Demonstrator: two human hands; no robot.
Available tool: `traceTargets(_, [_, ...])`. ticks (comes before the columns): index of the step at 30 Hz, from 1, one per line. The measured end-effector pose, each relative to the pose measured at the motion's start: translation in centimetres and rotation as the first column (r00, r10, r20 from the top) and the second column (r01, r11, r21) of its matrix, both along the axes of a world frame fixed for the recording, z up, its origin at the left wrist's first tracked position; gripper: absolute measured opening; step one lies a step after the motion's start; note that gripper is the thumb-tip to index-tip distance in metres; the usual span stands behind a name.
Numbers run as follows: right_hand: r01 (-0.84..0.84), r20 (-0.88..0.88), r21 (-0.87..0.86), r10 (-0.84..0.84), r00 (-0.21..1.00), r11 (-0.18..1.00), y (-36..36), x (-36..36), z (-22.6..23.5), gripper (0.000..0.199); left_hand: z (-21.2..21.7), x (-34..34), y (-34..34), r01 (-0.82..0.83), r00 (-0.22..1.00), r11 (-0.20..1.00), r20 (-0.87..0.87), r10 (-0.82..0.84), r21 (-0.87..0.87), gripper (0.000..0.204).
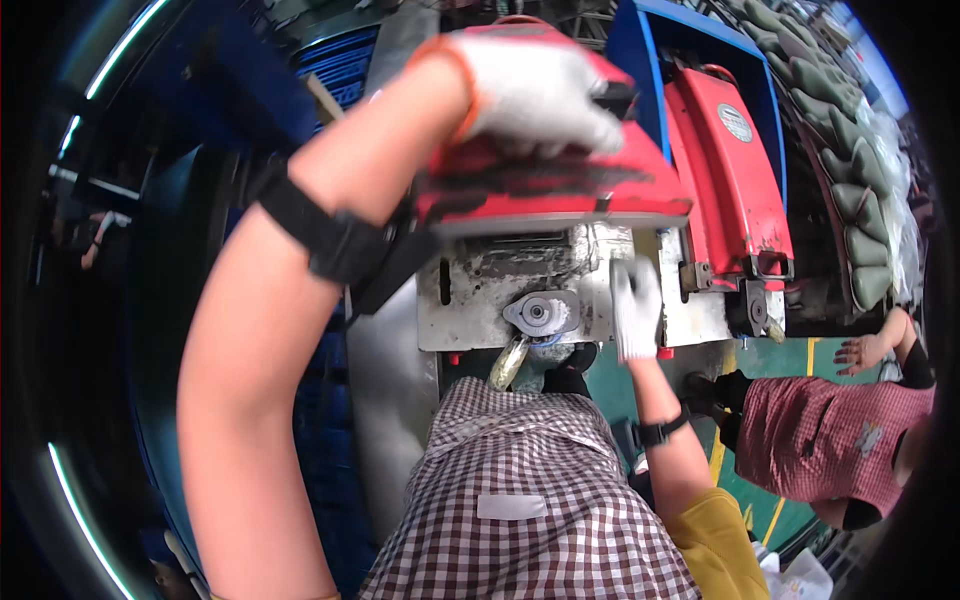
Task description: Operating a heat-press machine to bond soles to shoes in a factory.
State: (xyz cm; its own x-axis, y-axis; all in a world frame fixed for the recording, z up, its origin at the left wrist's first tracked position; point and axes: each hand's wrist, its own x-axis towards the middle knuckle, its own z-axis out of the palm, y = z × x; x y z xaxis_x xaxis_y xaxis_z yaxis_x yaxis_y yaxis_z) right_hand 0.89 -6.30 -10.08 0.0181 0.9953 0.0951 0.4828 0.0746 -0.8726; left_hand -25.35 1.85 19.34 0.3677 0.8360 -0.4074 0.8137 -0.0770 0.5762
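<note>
My left hand [540, 95], in a white knit glove with an orange cuff, is closed around a black handle [615, 98] over the red machine cover [560, 190]. Motion blurs that hand slightly. Below the cover lies a worn metal work plate [465, 325]. On its near edge sits a grey round fitting with two side lugs [540, 313]. A wrapped, yellowish tapered piece [509, 362] hangs beneath the fitting. To the right of it, my gloved right hand [636, 310] is at the plate, fingers curled together; anything inside them is hidden.
A second red machine [725, 160] in a blue housing [645, 80] stands to the right. Beyond it, several green padded pieces [850, 190] are stacked. A co-worker in a red checked apron [820, 435] is at the right, one bare hand [872, 350] raised. A metal surface [390, 420] runs along my left.
</note>
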Motion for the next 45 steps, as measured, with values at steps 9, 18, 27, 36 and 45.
traceTargets(9, [-0.783,-0.672,-0.555,0.405,0.621,0.280,-10.2,2.4,-3.8,0.056,-15.7,3.1,-6.9,0.106,0.987,0.921,-0.153,-0.051,0.374,0.042])
traceTargets(18, [-0.979,-0.835,-0.190,-0.537,0.120,0.076,-11.0,-5.5,-5.6,0.031,-21.9,5.4,-8.6,0.112,0.954,0.881,-0.298,0.034,0.460,0.037])
traceTargets(27, [-0.706,-0.818,-0.547,-0.107,0.565,0.449,-3.4,13.2,-0.3,0.036,-22.2,5.8,-9.2,-0.230,0.972,0.820,0.080,0.221,0.524,0.027])
traceTargets(36, [0.284,0.691,0.127,-0.290,0.662,0.950,4.0,34.0,3.4,0.032,-20.9,20.5,-6.4,-0.257,0.885,0.643,0.443,-0.145,0.722,0.025])
traceTargets(45, [0.488,0.567,-0.368,-0.225,0.793,0.792,-6.5,25.3,3.5,0.042,-25.9,30.2,-2.0,0.187,0.927,0.595,0.061,-0.371,0.782,0.045])
